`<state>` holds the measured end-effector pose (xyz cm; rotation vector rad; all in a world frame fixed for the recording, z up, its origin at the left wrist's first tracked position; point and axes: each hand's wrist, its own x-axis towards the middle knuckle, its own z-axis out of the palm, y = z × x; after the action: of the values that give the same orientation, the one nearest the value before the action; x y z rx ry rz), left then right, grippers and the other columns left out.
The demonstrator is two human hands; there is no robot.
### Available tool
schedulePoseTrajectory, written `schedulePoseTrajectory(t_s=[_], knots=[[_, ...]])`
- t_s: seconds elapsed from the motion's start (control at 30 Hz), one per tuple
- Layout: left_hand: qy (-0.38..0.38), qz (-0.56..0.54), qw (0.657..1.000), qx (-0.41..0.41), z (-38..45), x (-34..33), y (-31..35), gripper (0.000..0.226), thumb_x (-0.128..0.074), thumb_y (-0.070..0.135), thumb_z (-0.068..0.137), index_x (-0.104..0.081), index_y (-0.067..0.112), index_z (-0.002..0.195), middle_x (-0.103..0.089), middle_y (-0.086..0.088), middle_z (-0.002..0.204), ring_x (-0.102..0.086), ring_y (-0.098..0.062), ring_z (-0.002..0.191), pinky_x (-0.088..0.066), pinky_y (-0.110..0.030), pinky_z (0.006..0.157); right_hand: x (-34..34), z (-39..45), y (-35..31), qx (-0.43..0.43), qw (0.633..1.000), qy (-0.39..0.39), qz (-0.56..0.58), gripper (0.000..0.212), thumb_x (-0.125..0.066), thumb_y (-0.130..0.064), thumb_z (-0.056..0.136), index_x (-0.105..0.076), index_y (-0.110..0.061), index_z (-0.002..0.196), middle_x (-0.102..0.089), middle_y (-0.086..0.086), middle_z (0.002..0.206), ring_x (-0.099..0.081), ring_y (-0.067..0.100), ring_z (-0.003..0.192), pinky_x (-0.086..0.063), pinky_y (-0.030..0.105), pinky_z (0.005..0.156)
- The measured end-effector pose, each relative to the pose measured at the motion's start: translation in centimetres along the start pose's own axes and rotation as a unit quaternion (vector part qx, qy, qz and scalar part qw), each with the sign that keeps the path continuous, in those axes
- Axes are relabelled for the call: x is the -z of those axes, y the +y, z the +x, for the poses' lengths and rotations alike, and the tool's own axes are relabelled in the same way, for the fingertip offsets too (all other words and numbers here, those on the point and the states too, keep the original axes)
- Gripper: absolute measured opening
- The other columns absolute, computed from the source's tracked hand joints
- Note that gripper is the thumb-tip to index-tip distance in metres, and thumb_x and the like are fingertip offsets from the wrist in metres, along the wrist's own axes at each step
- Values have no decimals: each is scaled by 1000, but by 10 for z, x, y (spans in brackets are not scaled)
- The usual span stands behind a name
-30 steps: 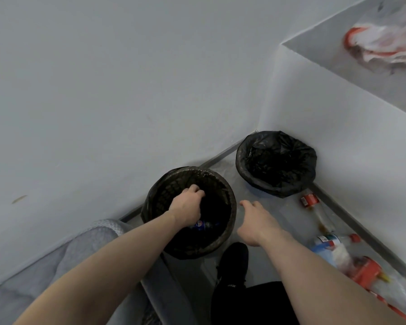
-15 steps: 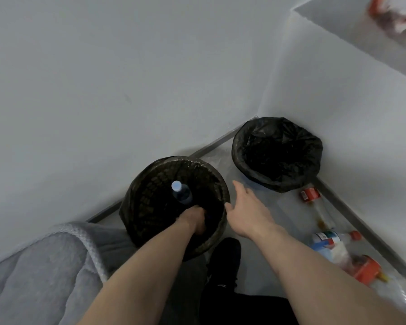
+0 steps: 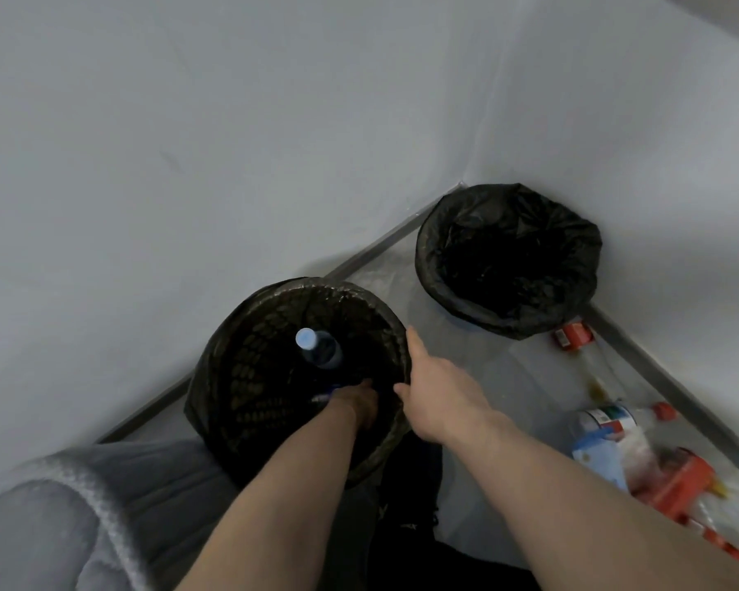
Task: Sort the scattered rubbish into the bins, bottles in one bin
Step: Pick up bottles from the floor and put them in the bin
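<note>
A dark mesh bin (image 3: 248,317) lined with a bag stands near me by the wall. My left hand (image 3: 356,403) reaches deep inside it and grips the lower part of a clear bottle (image 3: 321,352) with a pale blue cap, which leans upward; the fingers are in shadow. My right hand (image 3: 440,394) lies with straight fingers against that bin's right rim, holding nothing. A second bin (image 3: 427,232) with a black bag sits in the corner. Its inside is too dark to read.
Rubbish lies on the floor along the right wall: a small bottle with a red label (image 3: 572,334), a red-capped bottle (image 3: 615,420), a blue-and-white pack (image 3: 594,456) and an orange-red item (image 3: 679,484). A grey padded cover (image 3: 60,526) fills the lower left. My dark shoe (image 3: 410,484) stands below the near bin.
My left hand has sunk from the rim deep into the near bin, and the blue-capped bottle now stands up in it. My right hand has moved left onto the rim.
</note>
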<state>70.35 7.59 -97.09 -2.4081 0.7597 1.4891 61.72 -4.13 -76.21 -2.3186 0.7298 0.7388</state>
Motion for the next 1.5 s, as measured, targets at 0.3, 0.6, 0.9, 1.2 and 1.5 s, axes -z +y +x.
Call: schedulePoseTrajectory(t_s=[0.3,0.6,0.9,1.2,1.5], knots=[[29,-43,998,-28,-64,21,-15,56,-58,17,93,-48,20,147,-5,-4,162,-44,-35,135,-45,-45,109,7,-1,-14,-34,999,-22,6,87,-54,-31,100,9,-30,160,-59,12,132,-60,32,115,-50,41,88],[159,-181,969,-60,-138,30,-18,56,-51,8,91,-48,16,146,-8,-11,159,-33,-31,144,-33,-36,118,13,-20,-32,-23,996,-18,-85,104,-62,-16,89,12,-37,158,-46,12,141,-57,32,122,-49,42,95],[196,-244,947,-70,-151,34,-20,69,-49,2,89,-39,26,153,5,0,163,-40,-29,141,-31,-29,118,11,-19,-21,-4,996,-6,-89,100,-65,-23,90,6,-36,159,-41,12,145,-54,33,125,-49,43,96],[181,-180,966,-47,-125,30,-24,74,-53,7,85,-35,21,155,1,-10,164,-32,-30,147,-35,-35,117,16,-13,-12,16,998,-15,-52,99,-65,-24,89,3,-36,160,-38,12,150,-51,34,130,-47,44,103],[176,-177,967,-40,-154,46,-25,74,-49,9,83,-39,32,153,-4,-3,168,-24,-25,151,-30,-35,121,28,-29,-15,9,1000,-10,-11,98,-65,-24,85,-2,-37,158,-43,12,147,-52,34,130,-46,45,105]])
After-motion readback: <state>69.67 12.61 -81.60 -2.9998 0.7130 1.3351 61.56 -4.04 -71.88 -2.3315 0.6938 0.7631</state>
